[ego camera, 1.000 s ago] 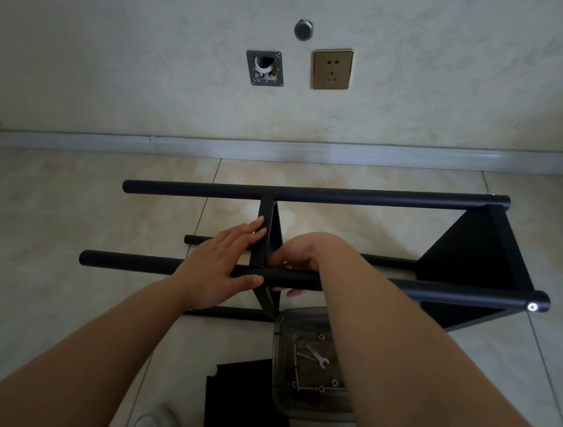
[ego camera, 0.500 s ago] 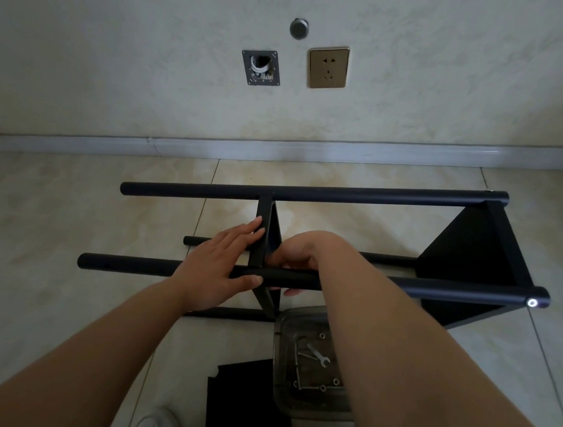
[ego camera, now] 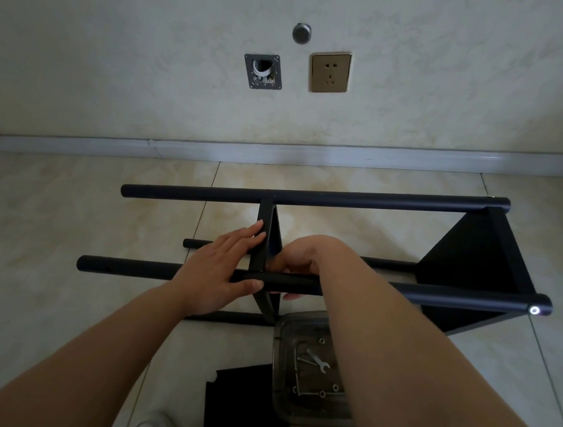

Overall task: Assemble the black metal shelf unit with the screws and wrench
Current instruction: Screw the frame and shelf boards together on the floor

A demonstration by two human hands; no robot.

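the shelf unit (ego camera: 474, 266) is seen lying on its side on the tiled floor (ego camera: 49, 218), its four black poles running left to right. a black panel (ego camera: 468, 262) is fixed at the right end, and a middle panel (ego camera: 265, 242) is stood on edge between the far pole (ego camera: 343, 198) and the near pole (ego camera: 130, 267).

the left hand (ego camera: 219, 269) is laid against the left face of the middle panel with straight fingers, while its thumb is hooked under the near pole, so the pole is lightly held. the right hand (ego camera: 299, 260) is placed just right of the same panel, at the joint with the near pole; its fingers are curled down behind the pole, and whether anything is pinched there cannot be told.

a clear plastic box (ego camera: 289, 403) is set on the floor just in front of the unit, partly covered by the right forearm. a small wrench (ego camera: 319, 361) and several screws (ego camera: 323, 394) are seen inside it. a further black panel (ego camera: 240, 412) is laid flat beside the box, to its left. a wall socket (ego camera: 330, 71) is mounted on the wall beyond.
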